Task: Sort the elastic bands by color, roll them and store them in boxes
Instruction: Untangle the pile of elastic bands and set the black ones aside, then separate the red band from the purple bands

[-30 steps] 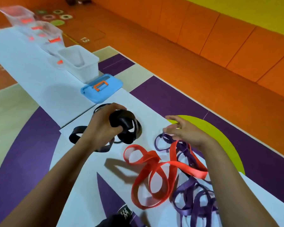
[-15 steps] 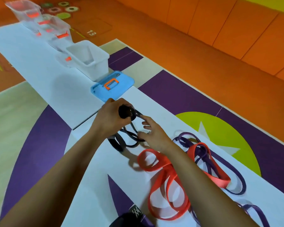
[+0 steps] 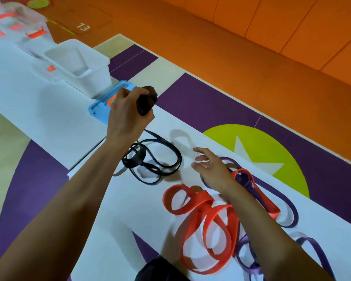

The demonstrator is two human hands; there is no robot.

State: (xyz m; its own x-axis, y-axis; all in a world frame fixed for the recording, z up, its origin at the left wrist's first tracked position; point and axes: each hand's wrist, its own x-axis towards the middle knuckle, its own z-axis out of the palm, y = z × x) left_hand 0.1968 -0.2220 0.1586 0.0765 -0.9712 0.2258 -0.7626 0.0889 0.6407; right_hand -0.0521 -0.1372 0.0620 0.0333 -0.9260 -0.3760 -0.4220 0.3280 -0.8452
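My left hand [image 3: 128,114] grips a rolled black band [image 3: 147,101], raised above the white sheet next to the blue lid [image 3: 101,110]. Loose black bands [image 3: 160,159] lie in loops just below that hand. My right hand [image 3: 211,167] hovers open, fingers spread, between the black loops and the coloured pile. Wide orange-red bands [image 3: 207,222] lie tangled under my right forearm. Purple bands [image 3: 290,205] lie mixed with them and to the right. A white open box [image 3: 93,72] stands beyond the blue lid.
Clear boxes with orange clips [image 3: 26,27] line up beyond the white box along the white sheet [image 3: 39,110]. A purple, green and beige floor mat [image 3: 251,147] lies under the sheets. An orange padded wall [image 3: 292,27] runs along the far side.
My left hand lifted the rolled black band up toward the blue lid. My right hand let go of the black loops and drew back toward the coloured pile.
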